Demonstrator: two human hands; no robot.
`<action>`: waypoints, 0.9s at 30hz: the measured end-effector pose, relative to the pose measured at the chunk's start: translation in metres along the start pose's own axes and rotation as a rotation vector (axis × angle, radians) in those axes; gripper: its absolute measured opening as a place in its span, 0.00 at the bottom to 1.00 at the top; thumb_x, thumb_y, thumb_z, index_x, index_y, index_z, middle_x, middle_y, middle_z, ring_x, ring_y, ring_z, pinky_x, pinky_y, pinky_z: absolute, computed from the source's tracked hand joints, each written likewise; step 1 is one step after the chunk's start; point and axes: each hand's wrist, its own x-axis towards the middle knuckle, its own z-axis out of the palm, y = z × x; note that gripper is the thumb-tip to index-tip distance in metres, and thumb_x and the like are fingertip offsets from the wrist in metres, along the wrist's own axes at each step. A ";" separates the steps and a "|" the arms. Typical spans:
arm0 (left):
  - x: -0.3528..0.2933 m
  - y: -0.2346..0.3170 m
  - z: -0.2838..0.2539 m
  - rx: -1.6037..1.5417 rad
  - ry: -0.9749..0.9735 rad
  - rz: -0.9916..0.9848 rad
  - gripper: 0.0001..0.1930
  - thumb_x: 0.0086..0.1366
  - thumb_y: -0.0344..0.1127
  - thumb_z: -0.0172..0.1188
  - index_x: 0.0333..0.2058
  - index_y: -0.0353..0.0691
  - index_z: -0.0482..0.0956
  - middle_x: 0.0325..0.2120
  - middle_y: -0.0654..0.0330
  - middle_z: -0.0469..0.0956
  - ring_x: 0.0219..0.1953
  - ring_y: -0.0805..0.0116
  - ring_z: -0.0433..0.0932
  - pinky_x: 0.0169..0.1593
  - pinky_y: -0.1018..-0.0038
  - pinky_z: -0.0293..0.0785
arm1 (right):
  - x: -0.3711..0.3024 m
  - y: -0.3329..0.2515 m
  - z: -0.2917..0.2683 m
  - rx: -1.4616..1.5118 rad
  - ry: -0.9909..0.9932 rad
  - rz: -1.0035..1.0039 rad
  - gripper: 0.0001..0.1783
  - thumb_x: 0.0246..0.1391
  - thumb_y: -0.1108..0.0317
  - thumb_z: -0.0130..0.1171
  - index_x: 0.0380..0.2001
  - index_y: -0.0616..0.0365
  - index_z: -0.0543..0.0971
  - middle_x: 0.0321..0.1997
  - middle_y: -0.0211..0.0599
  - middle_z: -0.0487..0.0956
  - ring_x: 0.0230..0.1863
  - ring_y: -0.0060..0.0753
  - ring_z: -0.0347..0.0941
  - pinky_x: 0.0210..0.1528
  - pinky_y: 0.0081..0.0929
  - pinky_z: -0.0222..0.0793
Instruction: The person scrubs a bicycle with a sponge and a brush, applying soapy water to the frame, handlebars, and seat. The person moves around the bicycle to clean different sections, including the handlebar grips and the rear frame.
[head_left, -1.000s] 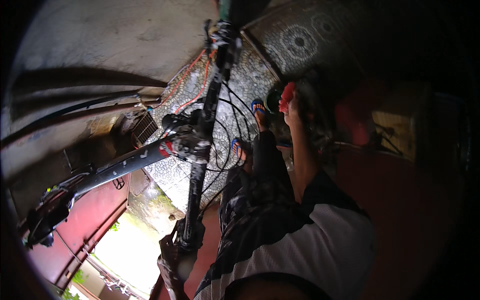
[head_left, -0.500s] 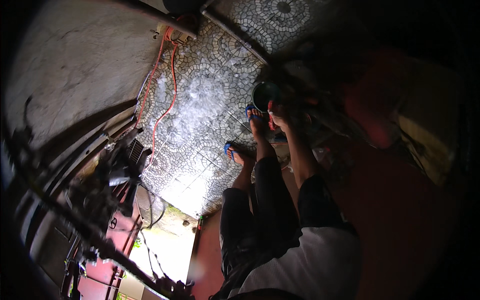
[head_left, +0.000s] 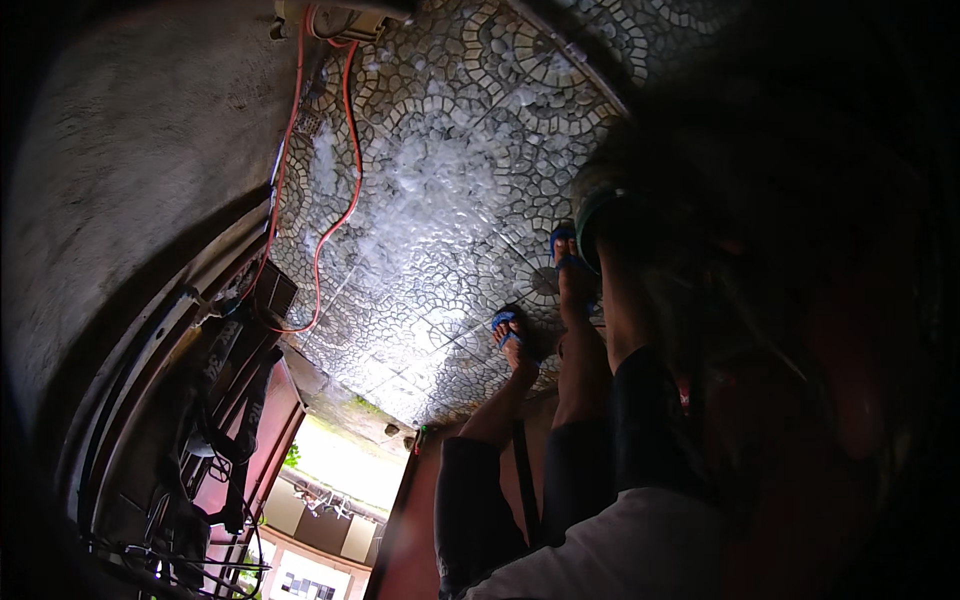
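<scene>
My left hand (head_left: 612, 235) reaches down at the rim of a dark green bucket (head_left: 592, 210), its bare forearm coming from a black sleeve. The fingers are lost in deep shadow, so what they hold, if anything, does not show. My right hand cannot be made out in the darkness on the right. Just left of the bucket are my feet in blue flip-flops (head_left: 505, 320), on a wet floor of patterned stone-look tiles (head_left: 480, 130).
White foam or suds (head_left: 430, 190) spread over the tiles. An orange-red cord (head_left: 357, 170) loops along the left wall (head_left: 150, 130). Dark bicycle-like parts and cables (head_left: 215, 400) stand at lower left, near a bright doorway (head_left: 360, 450). A pole or ledge (head_left: 570, 50) crosses the floor at the top.
The view has shifted, so bucket and feet appear farther right. A red object at my left hand, visible before, no longer shows; the hand is now darker and lower at the bucket.
</scene>
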 end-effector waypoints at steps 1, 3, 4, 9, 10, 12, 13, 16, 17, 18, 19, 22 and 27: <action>0.003 0.000 -0.002 0.005 0.001 -0.007 0.39 0.53 0.35 0.73 0.63 0.35 0.67 0.42 0.43 0.83 0.38 0.45 0.84 0.40 0.55 0.81 | -0.004 0.003 -0.001 0.027 0.002 0.003 0.36 0.64 0.52 0.62 0.69 0.57 0.67 0.68 0.49 0.73 0.68 0.54 0.68 0.70 0.45 0.64; 0.001 -0.007 -0.008 0.006 0.002 -0.016 0.38 0.53 0.35 0.73 0.62 0.35 0.67 0.41 0.44 0.83 0.37 0.46 0.85 0.40 0.55 0.81 | -0.022 0.006 -0.014 0.091 0.015 0.006 0.36 0.64 0.52 0.61 0.69 0.57 0.67 0.68 0.48 0.73 0.68 0.53 0.69 0.70 0.45 0.63; -0.005 -0.014 -0.012 -0.001 0.006 -0.020 0.38 0.53 0.35 0.73 0.62 0.35 0.67 0.41 0.44 0.83 0.36 0.46 0.85 0.40 0.54 0.81 | -0.035 0.006 -0.026 0.128 0.025 -0.001 0.35 0.65 0.52 0.61 0.69 0.57 0.67 0.67 0.48 0.73 0.68 0.52 0.69 0.70 0.45 0.63; -0.072 -0.099 -0.047 -0.124 0.056 -0.007 0.37 0.54 0.35 0.73 0.61 0.35 0.68 0.38 0.44 0.84 0.34 0.46 0.85 0.40 0.54 0.81 | -0.138 -0.009 -0.122 0.429 -0.001 -0.053 0.34 0.66 0.52 0.60 0.69 0.57 0.67 0.67 0.47 0.73 0.68 0.51 0.69 0.70 0.43 0.63; -0.092 -0.123 -0.054 -0.166 0.070 0.007 0.37 0.54 0.35 0.72 0.61 0.35 0.68 0.38 0.45 0.84 0.34 0.46 0.85 0.40 0.54 0.81 | -0.161 -0.014 -0.147 0.504 -0.028 -0.055 0.34 0.66 0.52 0.60 0.69 0.57 0.67 0.67 0.47 0.73 0.68 0.50 0.69 0.70 0.43 0.63; -0.133 -0.170 -0.063 -0.241 0.102 0.044 0.36 0.54 0.35 0.72 0.61 0.35 0.68 0.37 0.45 0.85 0.33 0.46 0.86 0.40 0.54 0.81 | -0.203 -0.025 -0.200 0.695 -0.113 -0.014 0.34 0.66 0.52 0.60 0.69 0.57 0.68 0.67 0.46 0.74 0.68 0.49 0.69 0.70 0.43 0.63; -0.152 -0.192 -0.064 -0.281 0.127 0.063 0.36 0.54 0.35 0.72 0.60 0.35 0.68 0.36 0.45 0.85 0.33 0.46 0.86 0.39 0.54 0.81 | -0.223 -0.032 -0.228 0.802 -0.156 0.021 0.34 0.66 0.52 0.60 0.69 0.57 0.68 0.67 0.46 0.74 0.68 0.49 0.69 0.70 0.42 0.63; -0.190 -0.246 -0.059 -0.398 0.209 0.147 0.35 0.54 0.35 0.72 0.60 0.35 0.69 0.35 0.45 0.86 0.32 0.46 0.86 0.39 0.54 0.81 | -0.273 -0.055 -0.312 1.045 -0.252 0.148 0.33 0.67 0.52 0.59 0.69 0.57 0.68 0.67 0.46 0.74 0.68 0.48 0.69 0.70 0.42 0.62; -0.194 -0.258 -0.058 -0.433 0.236 0.189 0.35 0.54 0.35 0.72 0.59 0.35 0.69 0.35 0.45 0.86 0.31 0.47 0.86 0.39 0.53 0.81 | -0.289 -0.067 -0.341 1.059 -0.255 0.148 0.33 0.67 0.52 0.59 0.69 0.57 0.68 0.67 0.45 0.74 0.68 0.47 0.69 0.70 0.41 0.62; -0.194 -0.270 -0.060 -0.451 0.249 0.236 0.35 0.54 0.35 0.72 0.59 0.35 0.69 0.34 0.46 0.86 0.31 0.47 0.86 0.39 0.53 0.81 | -0.302 -0.079 -0.366 1.042 -0.237 0.099 0.33 0.67 0.52 0.59 0.69 0.57 0.68 0.67 0.45 0.74 0.68 0.47 0.69 0.70 0.41 0.62; -0.194 -0.278 -0.061 -0.456 0.242 0.278 0.34 0.54 0.35 0.72 0.59 0.35 0.69 0.34 0.46 0.86 0.30 0.47 0.86 0.39 0.53 0.81 | -0.317 -0.094 -0.392 1.022 -0.213 0.033 0.33 0.68 0.52 0.59 0.69 0.57 0.68 0.67 0.45 0.74 0.68 0.47 0.69 0.70 0.41 0.62; -0.195 -0.291 -0.081 -0.327 0.069 0.302 0.24 0.57 0.39 0.72 0.51 0.37 0.77 0.31 0.43 0.85 0.32 0.45 0.86 0.42 0.60 0.81 | -0.371 -0.157 -0.473 0.599 0.150 -0.584 0.28 0.69 0.50 0.58 0.63 0.56 0.74 0.60 0.42 0.77 0.60 0.28 0.75 0.58 0.28 0.71; -0.213 -0.293 -0.116 -0.316 0.077 0.577 0.24 0.59 0.38 0.71 0.52 0.37 0.77 0.33 0.44 0.85 0.34 0.47 0.86 0.42 0.60 0.80 | -0.525 -0.288 -0.587 1.062 0.269 -1.049 0.25 0.72 0.56 0.55 0.64 0.59 0.75 0.60 0.40 0.77 0.60 0.37 0.73 0.63 0.32 0.67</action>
